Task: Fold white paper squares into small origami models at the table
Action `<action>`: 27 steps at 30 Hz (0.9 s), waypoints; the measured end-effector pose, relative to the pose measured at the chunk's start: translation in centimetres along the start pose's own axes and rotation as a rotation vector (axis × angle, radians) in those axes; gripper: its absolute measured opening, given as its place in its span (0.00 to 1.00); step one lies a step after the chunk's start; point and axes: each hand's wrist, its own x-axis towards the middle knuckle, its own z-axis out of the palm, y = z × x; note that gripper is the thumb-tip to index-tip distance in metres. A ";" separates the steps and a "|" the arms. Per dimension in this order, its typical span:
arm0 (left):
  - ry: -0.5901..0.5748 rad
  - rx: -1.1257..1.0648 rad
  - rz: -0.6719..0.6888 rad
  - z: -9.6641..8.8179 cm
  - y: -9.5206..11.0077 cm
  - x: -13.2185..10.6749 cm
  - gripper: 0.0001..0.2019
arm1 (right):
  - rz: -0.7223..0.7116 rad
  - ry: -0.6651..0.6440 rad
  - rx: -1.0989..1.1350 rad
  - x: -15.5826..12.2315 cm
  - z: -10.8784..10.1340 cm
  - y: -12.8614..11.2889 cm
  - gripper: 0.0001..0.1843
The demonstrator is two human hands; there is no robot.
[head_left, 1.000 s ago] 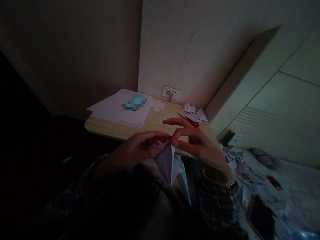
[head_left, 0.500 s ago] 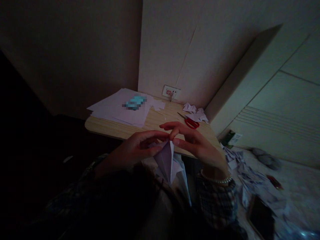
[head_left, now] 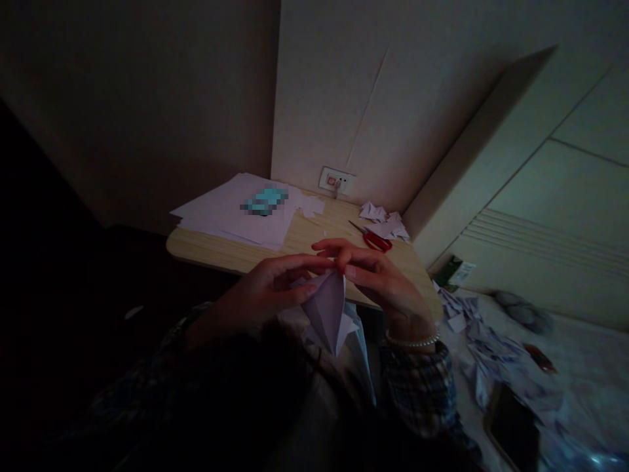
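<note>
A folded piece of white paper (head_left: 327, 308) hangs point-down between my hands, in front of the table's near edge. My left hand (head_left: 275, 285) grips its left side, thumb on the near face and fingers behind. At its top corner my right hand (head_left: 373, 275) pinches the paper between thumb and fingers. More white paper shows just below and behind the folded piece, over my lap. Beyond my right hand lies a pair of scissors (head_left: 377, 242) with red handles.
Sheets of white paper (head_left: 221, 210) lie on the wooden table (head_left: 314, 242), a blurred turquoise item (head_left: 265, 201) on top. Folded paper pieces (head_left: 388, 226) sit at the table's back right. On the bed at right are many paper pieces (head_left: 462, 311) and a dark flat device (head_left: 512, 423).
My right hand and wrist have shifted slightly left and inward at the paper's top. The paper has turned a little, showing its near face wider. My left hand has hardly moved.
</note>
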 end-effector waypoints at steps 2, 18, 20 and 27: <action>-0.003 -0.012 0.003 0.0 0.1 -0.1 0.17 | 0.009 0.003 -0.021 -0.1 -0.1 -0.1 0.15; -0.038 0.032 0.022 -0.1 -0.1 0.3 0.17 | -0.027 0.112 -0.776 -0.2 0.8 -2.5 0.08; -0.036 0.032 0.020 0.0 0.0 0.3 0.17 | -0.030 0.138 -0.809 -0.2 0.9 -2.6 0.08; -0.027 0.026 0.006 0.1 0.3 0.3 0.17 | -0.075 0.194 -0.807 -0.4 1.2 -2.6 0.09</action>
